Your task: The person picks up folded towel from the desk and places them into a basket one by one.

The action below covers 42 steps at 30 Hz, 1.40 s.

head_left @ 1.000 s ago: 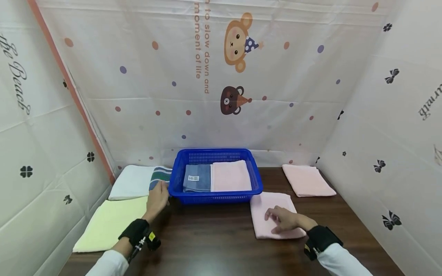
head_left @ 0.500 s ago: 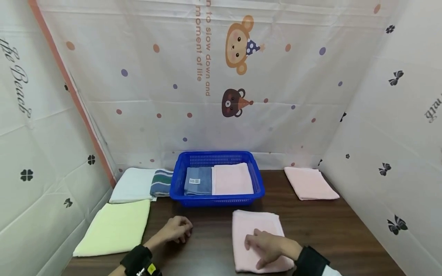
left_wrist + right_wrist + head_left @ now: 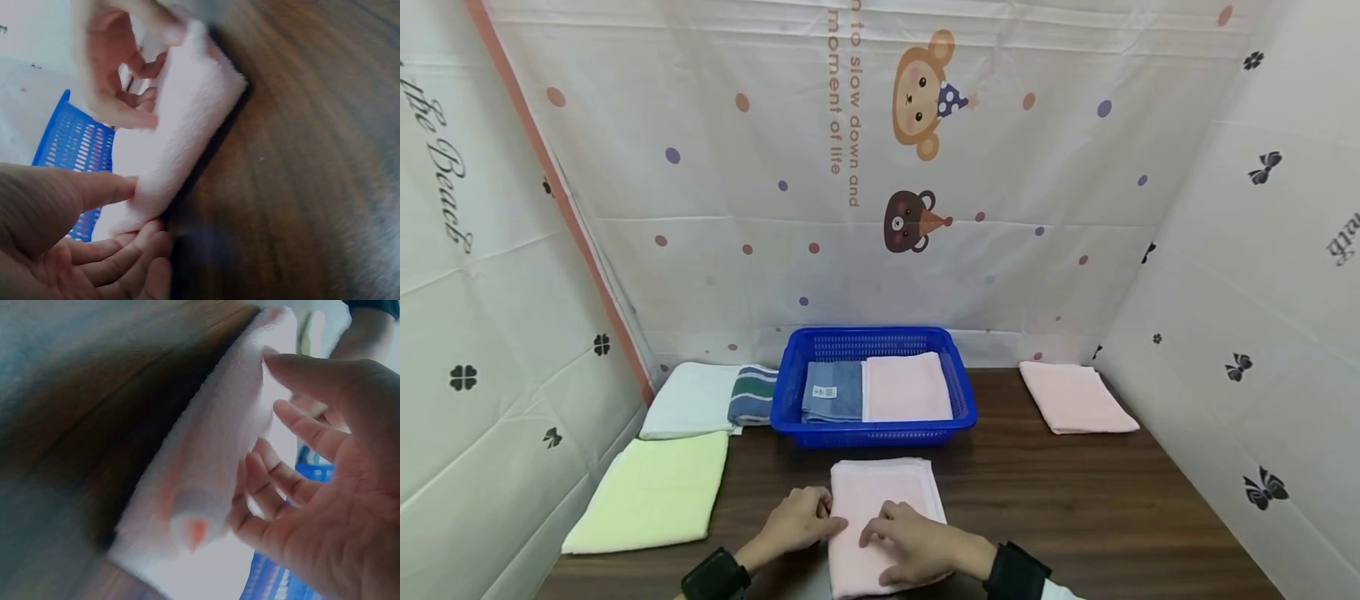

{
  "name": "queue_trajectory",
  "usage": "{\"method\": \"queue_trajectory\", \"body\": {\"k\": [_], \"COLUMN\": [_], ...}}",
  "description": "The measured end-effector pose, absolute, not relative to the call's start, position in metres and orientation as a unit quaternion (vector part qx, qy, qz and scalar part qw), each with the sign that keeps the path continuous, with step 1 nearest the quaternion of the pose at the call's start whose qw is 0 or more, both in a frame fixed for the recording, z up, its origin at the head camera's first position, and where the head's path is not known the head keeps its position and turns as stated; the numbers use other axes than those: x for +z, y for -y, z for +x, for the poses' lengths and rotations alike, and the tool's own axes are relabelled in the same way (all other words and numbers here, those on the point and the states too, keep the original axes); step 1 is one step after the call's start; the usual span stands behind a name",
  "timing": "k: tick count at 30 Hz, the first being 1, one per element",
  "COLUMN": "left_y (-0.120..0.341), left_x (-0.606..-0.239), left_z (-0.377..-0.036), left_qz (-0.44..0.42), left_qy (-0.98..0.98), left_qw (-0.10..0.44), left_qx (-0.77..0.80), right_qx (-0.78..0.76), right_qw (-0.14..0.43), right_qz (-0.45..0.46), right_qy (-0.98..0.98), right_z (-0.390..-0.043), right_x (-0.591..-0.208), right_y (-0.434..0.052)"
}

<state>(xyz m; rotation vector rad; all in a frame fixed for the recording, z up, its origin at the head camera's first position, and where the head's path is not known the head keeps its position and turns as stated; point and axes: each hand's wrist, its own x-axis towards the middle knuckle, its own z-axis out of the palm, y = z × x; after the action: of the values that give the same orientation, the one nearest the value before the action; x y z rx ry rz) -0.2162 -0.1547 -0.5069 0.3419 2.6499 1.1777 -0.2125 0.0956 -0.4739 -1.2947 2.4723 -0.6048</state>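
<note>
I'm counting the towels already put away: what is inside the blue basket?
Inside the blue basket lie a folded blue towel with a small label, on the left, and a folded pink towel beside it. Anything beneath them is covered.

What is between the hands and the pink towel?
Nothing. Both the left hand and right hand are already touching the pink towel on the table, in front of the blue basket.
</note>
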Motion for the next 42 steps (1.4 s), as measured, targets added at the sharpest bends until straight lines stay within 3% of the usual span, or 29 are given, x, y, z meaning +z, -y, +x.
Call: {"method": "queue_trajectory", "body": {"k": [3, 7, 10, 18, 24, 34, 42], "left_y": [0.155, 0.156, 0.156, 0.158, 0.156, 0.166, 0.168], "left_x": [-0.508, -0.506, -0.503, -0.503, -0.505, -0.508, -0.505], "left_z": [-0.215, -0.212, -0.210, -0.208, -0.208, -0.214, -0.217], "left_qz": [0.104, 0.099, 0.088, -0.014, -0.016, -0.033, -0.047], "left_qy": [-0.904, -0.894, -0.862, -0.759, -0.757, -0.757, -0.759], "left_qw": [0.097, 0.094, 0.114, 0.257, 0.255, 0.235, 0.246], "left_qx": [0.404, 0.427, 0.487, 0.598, 0.601, 0.609, 0.601], "right_qx": [-0.272, -0.308, -0.322, -0.351, -0.319, -0.388, -0.519], "right_qw": [0.064, -0.002, 0.028, 0.057, 0.073, 0.072, 0.174], "right_qz": [-0.420, -0.285, -0.215, -0.202, -0.154, -0.169, -0.108], "right_qy": [-0.864, -0.908, -0.922, -0.912, -0.932, -0.903, -0.830], "right_z": [-0.218, -0.224, -0.223, -0.218, -0.219, -0.227, -0.226], "right_x": [-0.478, -0.487, -0.493, -0.495, -0.494, -0.499, -0.496], "right_y": [-0.110, -0.137, -0.152, -0.149, -0.133, -0.128, -0.126]}}
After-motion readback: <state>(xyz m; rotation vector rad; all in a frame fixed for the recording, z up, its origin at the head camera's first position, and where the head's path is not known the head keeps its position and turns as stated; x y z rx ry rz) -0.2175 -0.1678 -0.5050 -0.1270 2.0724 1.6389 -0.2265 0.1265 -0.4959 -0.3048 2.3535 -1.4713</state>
